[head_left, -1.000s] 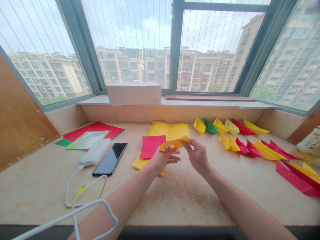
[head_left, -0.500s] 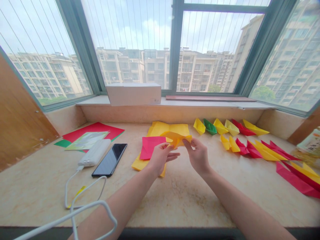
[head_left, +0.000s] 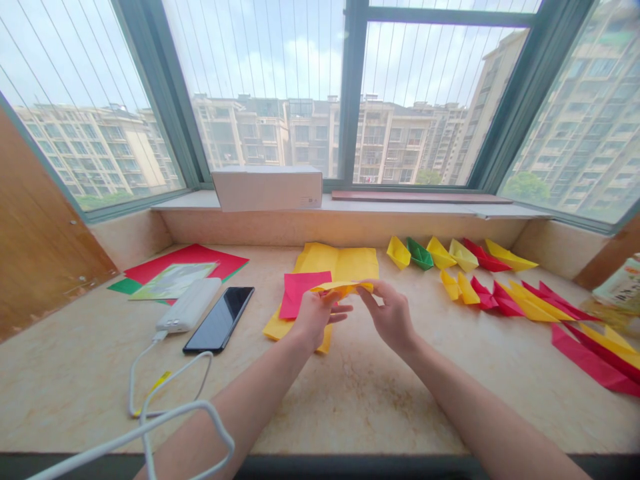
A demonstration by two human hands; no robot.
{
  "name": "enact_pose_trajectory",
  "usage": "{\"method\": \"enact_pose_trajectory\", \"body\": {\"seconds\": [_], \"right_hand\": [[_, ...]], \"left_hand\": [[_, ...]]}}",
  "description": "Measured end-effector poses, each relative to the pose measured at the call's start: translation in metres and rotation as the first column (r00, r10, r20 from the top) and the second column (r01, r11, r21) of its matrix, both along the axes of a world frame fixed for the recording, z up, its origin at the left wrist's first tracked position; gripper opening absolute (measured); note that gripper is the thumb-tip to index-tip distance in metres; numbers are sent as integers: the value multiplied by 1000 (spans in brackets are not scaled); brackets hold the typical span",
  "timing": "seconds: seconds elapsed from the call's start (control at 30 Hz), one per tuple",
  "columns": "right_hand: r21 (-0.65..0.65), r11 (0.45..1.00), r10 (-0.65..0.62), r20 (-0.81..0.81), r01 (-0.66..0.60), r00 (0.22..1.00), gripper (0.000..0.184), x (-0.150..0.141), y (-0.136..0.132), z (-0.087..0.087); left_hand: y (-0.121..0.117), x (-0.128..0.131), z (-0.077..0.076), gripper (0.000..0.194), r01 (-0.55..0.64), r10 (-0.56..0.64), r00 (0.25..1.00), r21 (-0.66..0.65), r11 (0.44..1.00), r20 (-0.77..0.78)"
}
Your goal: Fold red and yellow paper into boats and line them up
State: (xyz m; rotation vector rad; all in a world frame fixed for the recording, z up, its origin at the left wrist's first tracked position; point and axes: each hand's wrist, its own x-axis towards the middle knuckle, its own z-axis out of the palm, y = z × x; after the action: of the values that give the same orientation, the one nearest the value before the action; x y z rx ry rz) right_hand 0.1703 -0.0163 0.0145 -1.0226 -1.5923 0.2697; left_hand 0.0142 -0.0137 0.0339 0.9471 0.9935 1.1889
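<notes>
Between my two hands is a folded piece of yellow paper [head_left: 344, 288], raised above the counter and seen nearly edge-on. My left hand [head_left: 316, 320] grips its left end, thumb and forefinger closed on it while the other fingers stretch to the right. The right end is pinched in my right hand [head_left: 393, 313]. Beneath and behind the hands lie a creased yellow sheet [head_left: 345, 260] and a pink-red square of paper [head_left: 295, 293], partly covered by my left hand.
Folded paper boats stand in rows at the right, among them a green boat [head_left: 420, 253] and a red one [head_left: 593, 360]. On the left lie a phone [head_left: 219, 320], a white power bank [head_left: 190, 307] with a cable [head_left: 145, 400], and red paper [head_left: 193, 257]. A white box [head_left: 267, 189] sits on the sill.
The yellow paper has shifted slightly left and tilted flatter, so less of its face shows. Both hands have moved a little to the left with it.
</notes>
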Motion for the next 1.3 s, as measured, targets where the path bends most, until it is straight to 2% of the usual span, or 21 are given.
{"method": "enact_pose_trajectory", "body": {"seconds": [0.17, 0.37, 0.5, 0.6, 0.73, 0.83, 0.97, 1.13, 1.3], "right_hand": [[20, 1000, -22, 18, 22, 1000, 20, 0, -1, 1], [35, 998, -45, 36, 44, 998, 21, 1, -3, 3], [-11, 999, -45, -44, 44, 998, 22, 2, 0, 4], [-68, 997, 17, -215, -32, 977, 25, 3, 6, 4], [-106, 983, 89, -458, -153, 885, 29, 5, 16, 5], [-113, 976, 94, -559, -188, 824, 31, 7, 19, 7], [-123, 969, 101, -598, -216, 795, 30, 7, 18, 10], [-139, 946, 163, -574, -291, 803, 30, 4, 13, 14], [-151, 918, 206, -605, -366, 769, 31, 4, 11, 17]], "left_hand": [[1, -1, 0, 29, -6, 6, 999, -11, 1000, -32], [2, -2, 0, 31, -12, 19, 991, 51, 999, -136], [4, 0, -1, 33, -44, 52, 988, 63, 997, -144], [4, 1, 1, 33, -33, 46, 991, 107, 994, -128], [-1, 2, 5, 36, 23, 5, 993, 251, 968, -114], [-4, 4, 4, 43, 93, -40, 987, 356, 930, -153], [-3, 7, -3, 52, 84, 0, 980, 412, 907, -199], [3, 6, -4, 36, 27, 38, 987, 387, 922, -157], [3, 2, 1, 32, -16, 68, 990, 373, 928, -125]]}}
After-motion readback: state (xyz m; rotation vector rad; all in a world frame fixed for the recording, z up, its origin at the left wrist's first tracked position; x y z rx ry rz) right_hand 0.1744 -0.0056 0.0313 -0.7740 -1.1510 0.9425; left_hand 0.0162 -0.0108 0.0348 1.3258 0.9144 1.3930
